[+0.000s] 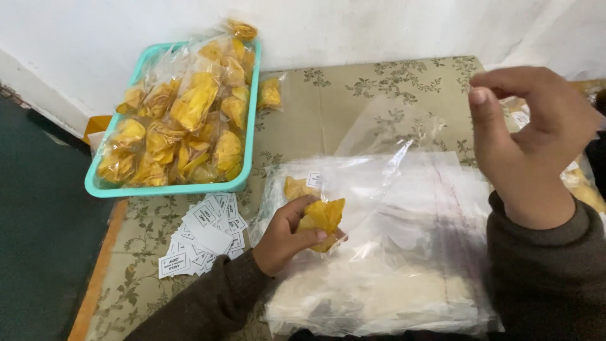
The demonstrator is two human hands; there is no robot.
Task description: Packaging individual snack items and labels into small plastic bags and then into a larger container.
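Note:
My left hand [287, 233] grips a small clear plastic bag [372, 158] at its lower end, with several yellow chips [320, 218] and a small white paper label [314, 180] inside it. My right hand [527, 145] is raised at the right, thumb and fingers pinched on the bag's thin upper edge, which is hard to make out. Both hands hover over a stack of empty clear bags [404, 278] lying on the patterned mat.
A teal tray [170, 188] heaped with filled chip bags [189, 120] sits at the back left. Loose white paper labels [205, 237] lie in front of it. More chip bags [584, 186] show at the right edge. The mat [353, 88] ends at an orange border [95, 278] on the left.

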